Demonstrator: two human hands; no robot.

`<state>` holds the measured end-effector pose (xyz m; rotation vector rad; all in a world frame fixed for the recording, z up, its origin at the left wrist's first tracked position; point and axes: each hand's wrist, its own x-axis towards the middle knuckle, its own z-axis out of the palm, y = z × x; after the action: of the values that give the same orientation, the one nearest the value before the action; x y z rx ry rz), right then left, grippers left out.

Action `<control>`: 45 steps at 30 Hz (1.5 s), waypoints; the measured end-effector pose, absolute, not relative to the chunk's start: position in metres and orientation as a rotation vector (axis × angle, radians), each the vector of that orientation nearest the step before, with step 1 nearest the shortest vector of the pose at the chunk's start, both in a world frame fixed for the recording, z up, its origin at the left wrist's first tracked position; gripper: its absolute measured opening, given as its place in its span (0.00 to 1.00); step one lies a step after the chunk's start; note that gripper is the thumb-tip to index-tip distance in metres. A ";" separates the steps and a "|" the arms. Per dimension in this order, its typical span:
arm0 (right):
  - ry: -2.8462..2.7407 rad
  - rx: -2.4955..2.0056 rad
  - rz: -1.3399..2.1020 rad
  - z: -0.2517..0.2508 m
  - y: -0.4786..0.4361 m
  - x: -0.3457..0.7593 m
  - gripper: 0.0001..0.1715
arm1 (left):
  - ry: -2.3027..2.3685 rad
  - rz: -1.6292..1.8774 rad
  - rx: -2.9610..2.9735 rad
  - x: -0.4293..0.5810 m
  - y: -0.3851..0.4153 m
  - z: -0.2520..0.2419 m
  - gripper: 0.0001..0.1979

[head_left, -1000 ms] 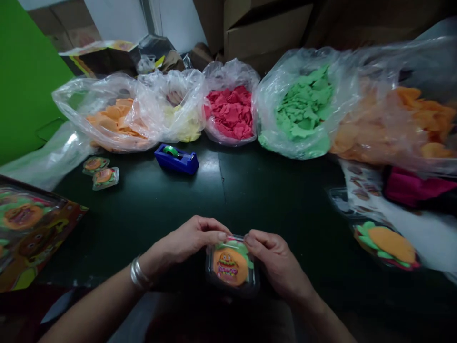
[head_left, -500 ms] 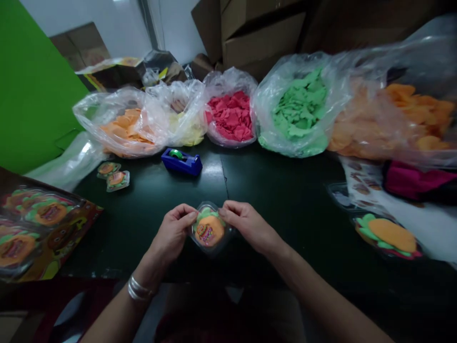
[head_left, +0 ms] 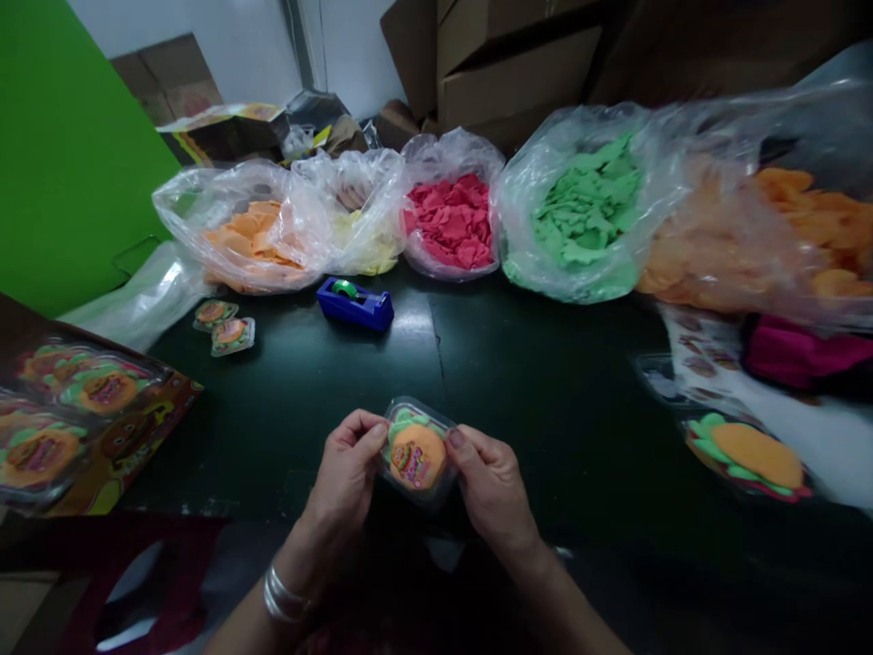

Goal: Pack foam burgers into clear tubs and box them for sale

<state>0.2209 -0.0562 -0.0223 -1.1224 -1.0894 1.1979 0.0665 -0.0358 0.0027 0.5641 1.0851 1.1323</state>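
Between my two hands is a clear plastic clamshell pack [head_left: 417,455] with a burger-shaped toy inside, an orange bun over green and a printed label on top. My left hand [head_left: 351,468] pinches its left edge between thumb and fingers. On the opposite edge, my right hand [head_left: 495,482] grips with the thumb on top; the fingers beneath are partly hidden. The pack is held tilted above the near side of the dark table [head_left: 532,400]. Farther off stands a blue tape dispenser [head_left: 356,305] with a green roll.
Two small burger packs [head_left: 232,335] lie at the left, near a display box [head_left: 136,437] of packed burgers. Along the back stand plastic bags of orange, yellow, red [head_left: 450,218] and green [head_left: 587,205] pieces. An open tray with a burger [head_left: 754,455] sits at right.
The pack has turned in my hands and come slightly lower and to the right. My right hand has shifted from the top corner down to the right edge.
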 end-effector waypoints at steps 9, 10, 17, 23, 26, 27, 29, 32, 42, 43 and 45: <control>-1.067 -1.077 1.300 -0.039 -0.092 0.234 0.26 | 0.962 0.730 0.892 0.063 -0.027 0.011 0.12; -1.059 -1.075 1.314 -0.039 -0.094 0.235 0.26 | 0.941 0.712 0.894 0.064 -0.024 0.013 0.11; -1.097 -1.098 1.408 -0.031 -0.054 0.241 0.28 | 0.993 0.783 0.838 0.068 -0.007 0.024 0.08; -1.151 -1.074 1.328 -0.003 0.002 0.230 0.28 | 1.023 1.197 0.679 0.069 0.032 0.027 0.10; -1.173 -1.129 1.194 -0.005 -0.006 0.221 0.27 | 0.981 1.288 0.645 0.073 0.043 0.025 0.11; -1.147 -1.146 1.146 -0.008 -0.010 0.218 0.26 | 0.970 1.303 0.632 0.076 0.043 0.024 0.12; -1.067 -1.157 1.054 -0.013 -0.018 0.214 0.26 | 0.955 1.306 0.612 0.082 0.042 0.023 0.12; -1.015 -1.136 0.971 -0.014 -0.025 0.214 0.25 | 0.948 1.282 0.583 0.092 0.032 0.025 0.13; -1.043 -1.196 1.181 -0.042 -0.107 0.249 0.26 | 0.968 0.955 0.616 0.078 -0.045 0.000 0.12; -1.005 -1.204 1.243 -0.048 -0.119 0.251 0.25 | 0.967 0.903 0.623 0.077 -0.055 -0.004 0.12; -0.878 -1.216 1.329 -0.055 -0.139 0.250 0.24 | 0.964 0.886 0.609 0.076 -0.071 -0.010 0.12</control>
<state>0.2501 -0.1394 -0.0546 -1.2161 -0.8783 1.3291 0.0758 -0.0713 -0.0101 0.6091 0.9642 0.8859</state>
